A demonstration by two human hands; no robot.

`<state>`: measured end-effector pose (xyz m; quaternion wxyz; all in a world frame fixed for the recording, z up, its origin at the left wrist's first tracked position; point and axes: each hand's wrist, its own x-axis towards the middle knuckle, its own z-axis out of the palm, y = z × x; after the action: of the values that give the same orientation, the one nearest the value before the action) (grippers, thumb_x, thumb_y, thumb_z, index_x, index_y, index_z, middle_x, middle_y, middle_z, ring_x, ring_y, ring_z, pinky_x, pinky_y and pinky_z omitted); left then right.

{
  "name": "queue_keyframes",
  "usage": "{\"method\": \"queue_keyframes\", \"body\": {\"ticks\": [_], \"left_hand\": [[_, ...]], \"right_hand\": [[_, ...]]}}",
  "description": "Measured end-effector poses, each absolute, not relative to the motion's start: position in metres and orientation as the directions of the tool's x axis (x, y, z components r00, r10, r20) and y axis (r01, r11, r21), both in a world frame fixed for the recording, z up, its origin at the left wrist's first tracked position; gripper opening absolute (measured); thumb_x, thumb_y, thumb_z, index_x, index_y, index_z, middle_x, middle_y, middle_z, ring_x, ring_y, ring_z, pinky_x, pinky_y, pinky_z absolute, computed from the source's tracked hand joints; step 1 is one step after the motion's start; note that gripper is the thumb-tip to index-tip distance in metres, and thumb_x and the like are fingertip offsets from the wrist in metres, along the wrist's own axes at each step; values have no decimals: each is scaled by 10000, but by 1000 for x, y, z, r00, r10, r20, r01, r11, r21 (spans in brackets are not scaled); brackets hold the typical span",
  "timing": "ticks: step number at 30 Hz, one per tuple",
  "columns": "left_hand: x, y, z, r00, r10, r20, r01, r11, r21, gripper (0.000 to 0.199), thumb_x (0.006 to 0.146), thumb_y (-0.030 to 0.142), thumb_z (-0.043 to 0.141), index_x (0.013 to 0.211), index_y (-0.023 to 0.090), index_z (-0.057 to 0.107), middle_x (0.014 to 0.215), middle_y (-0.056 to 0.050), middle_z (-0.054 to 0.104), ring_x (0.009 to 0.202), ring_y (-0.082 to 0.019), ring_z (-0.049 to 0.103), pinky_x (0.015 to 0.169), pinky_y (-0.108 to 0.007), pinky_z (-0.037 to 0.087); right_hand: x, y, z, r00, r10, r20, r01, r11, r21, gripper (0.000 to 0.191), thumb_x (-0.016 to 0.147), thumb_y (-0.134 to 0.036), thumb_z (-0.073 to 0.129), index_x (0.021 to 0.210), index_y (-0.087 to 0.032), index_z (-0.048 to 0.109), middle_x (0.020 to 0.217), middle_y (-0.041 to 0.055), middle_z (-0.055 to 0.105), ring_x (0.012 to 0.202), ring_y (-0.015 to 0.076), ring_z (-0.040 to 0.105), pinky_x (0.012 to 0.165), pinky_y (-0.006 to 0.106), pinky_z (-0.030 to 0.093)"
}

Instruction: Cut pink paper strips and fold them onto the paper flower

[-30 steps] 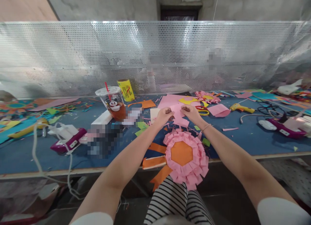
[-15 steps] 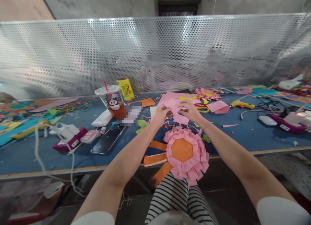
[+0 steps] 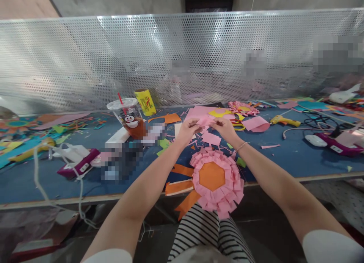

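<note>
My left hand [image 3: 190, 129] and my right hand [image 3: 223, 127] pinch a small piece of pink paper [image 3: 205, 121] between them, over the blue table. Behind it lies a larger pink sheet [image 3: 196, 112]. Just below my hands is a loose pink piece [image 3: 211, 138]. Nearer to me, a ruffled pink paper rosette [image 3: 234, 179] with an orange hexagonal centre rests at the table's front edge and over my lap. Orange paper ribbons [image 3: 182, 187] stick out from its left side.
A plastic cup with a red straw [image 3: 131, 121] and a yellow can [image 3: 145, 102] stand left of my hands. Purple power strips [image 3: 79, 165] lie at both sides. A yellow glue gun [image 3: 285, 121] is at right. A perforated metal screen [image 3: 113, 62] rises behind.
Both hands have closed in on the pink paper, fingertips now bunched together around it. The view has shifted slightly.
</note>
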<state>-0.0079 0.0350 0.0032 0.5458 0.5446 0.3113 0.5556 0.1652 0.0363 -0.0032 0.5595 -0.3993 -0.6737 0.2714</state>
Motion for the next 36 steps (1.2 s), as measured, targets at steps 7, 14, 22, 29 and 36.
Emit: {"method": "queue_keyframes", "body": {"ticks": [7,14,22,29,36], "left_hand": [[-6,31,2,208,923,324,-228,-276,934,489,560,195,722,1022,168,565,704,-12,666,725,-168,659,734,-323,514],[-5,31,4,116,921,371,-160,-351,923,267,574,311,723,741,139,606,702,-20,656,699,-151,642,718,-316,518],[-5,32,4,84,906,415,-124,-404,906,250,540,254,740,736,146,630,661,9,619,604,-89,561,635,-233,470],[-2,25,10,30,893,449,-129,-442,888,324,585,254,710,874,175,588,625,32,587,614,-100,567,667,-249,469],[-3,19,12,-9,851,526,3,-526,851,301,595,250,708,857,179,578,759,-11,640,737,-140,600,713,-256,452]], "right_hand": [[163,33,-3,-68,902,427,-33,426,-904,232,669,-396,632,736,-182,569,696,-6,605,679,140,595,627,266,481],[161,34,-4,-73,909,411,-49,408,-912,257,682,-412,620,754,-183,528,730,-3,585,714,148,621,592,258,492],[162,36,-7,-97,903,420,-64,415,-908,286,659,-423,644,701,-192,481,676,-19,562,740,167,638,641,287,517],[160,34,-7,-104,890,443,-54,440,-896,313,648,-437,656,681,-200,455,619,-35,533,658,145,614,617,289,514],[155,27,-3,-146,812,565,36,575,-817,253,671,-387,655,796,-184,570,786,7,563,646,108,542,571,256,488]]}}
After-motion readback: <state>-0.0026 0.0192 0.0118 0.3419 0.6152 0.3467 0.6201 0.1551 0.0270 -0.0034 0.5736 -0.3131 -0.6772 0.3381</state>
